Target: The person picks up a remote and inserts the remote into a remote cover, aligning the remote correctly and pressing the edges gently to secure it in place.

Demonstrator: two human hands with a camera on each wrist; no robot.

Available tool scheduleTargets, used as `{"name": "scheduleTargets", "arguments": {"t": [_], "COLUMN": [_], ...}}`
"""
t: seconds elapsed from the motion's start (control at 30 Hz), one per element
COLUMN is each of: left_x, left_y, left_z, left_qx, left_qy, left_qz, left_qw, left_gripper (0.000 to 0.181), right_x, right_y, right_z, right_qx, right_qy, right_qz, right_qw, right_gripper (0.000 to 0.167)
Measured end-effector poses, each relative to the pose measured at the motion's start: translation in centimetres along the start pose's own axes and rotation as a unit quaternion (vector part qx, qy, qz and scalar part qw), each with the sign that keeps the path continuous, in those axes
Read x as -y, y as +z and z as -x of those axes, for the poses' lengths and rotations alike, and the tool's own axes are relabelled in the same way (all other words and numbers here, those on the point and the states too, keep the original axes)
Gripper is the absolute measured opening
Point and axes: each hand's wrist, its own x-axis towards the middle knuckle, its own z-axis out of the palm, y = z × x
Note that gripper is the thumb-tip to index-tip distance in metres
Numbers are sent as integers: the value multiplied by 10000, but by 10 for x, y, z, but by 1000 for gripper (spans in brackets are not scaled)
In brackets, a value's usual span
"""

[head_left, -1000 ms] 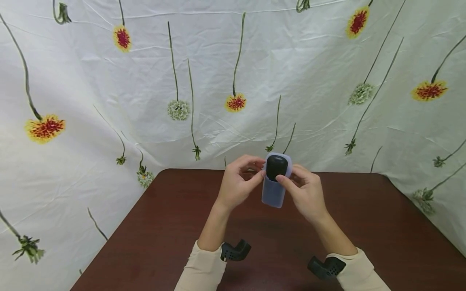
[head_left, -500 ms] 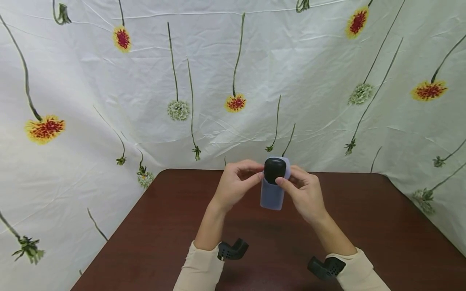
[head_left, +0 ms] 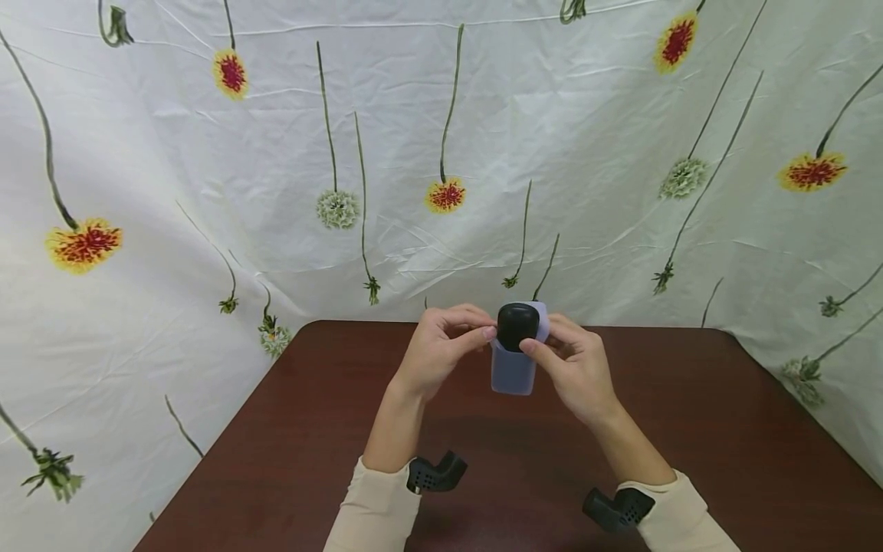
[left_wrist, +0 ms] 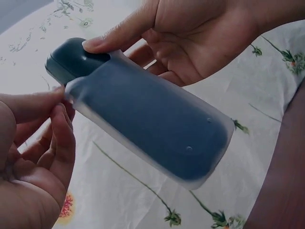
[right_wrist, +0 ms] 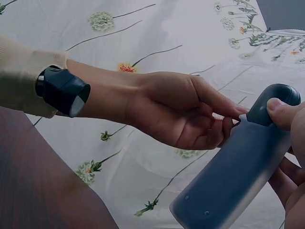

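Observation:
A smooth black rounded device (head_left: 517, 326), probably a remote control, sits partly inside a translucent bluish silicone sleeve (head_left: 513, 374). Its bare end (left_wrist: 71, 62) sticks out of the sleeve's mouth in the left wrist view, while the rest shows dark through the sleeve (left_wrist: 157, 124). My left hand (head_left: 431, 353) pinches the sleeve's rim at one corner between thumb and fingers. From the other side my right hand (head_left: 579, 368) grips device and sleeve, thumb on the bare black surface and fingers behind. Both are held up above the table; the device's far face is hidden.
Below the hands lies a dark reddish-brown table (head_left: 524, 460). Behind it hangs a white cloth (head_left: 586, 138) printed with flowers, its folds meeting the table's far edge. Each wrist carries a black camera mount (head_left: 438, 471) at the cream sleeve cuff.
The device and sleeve have shifted slightly left and down. My left hand has drifted a little left, still pinching the rim; my right hand stays nearly in place.

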Motion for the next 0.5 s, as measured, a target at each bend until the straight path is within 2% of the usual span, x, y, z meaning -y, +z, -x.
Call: {"name": "scheduleTargets", "arguments": {"t": [0.1,0.2,0.27,0.37,0.5], "left_x": [-5,-9,-11,-12,-12], "left_y": [3,8,13,21,31], "left_z": [1,0,-1,-2,-4], "left_qx": [-135,-240,-345,-662,-1161], "left_qy": [-51,-127,-114,-71,92], "left_qz": [-626,-1348,-1633,-1678,-1243], "left_qw": [9979,9905,9859,9836,9854], "left_gripper": [7,7,8,9,10], "right_x": [-1,-1,-1,-1,-1], "right_y": [1,1,2,3,4], "right_z": [1,1,0,0,-1], "right_qx": [3,-49,-105,-200,-330], "right_qy": [2,-13,-29,-74,-183], "right_qz": [77,123,125,162,420], "right_qw": [10000,9999,9999,9996,9984], "right_gripper": [26,26,24,21,18]}}
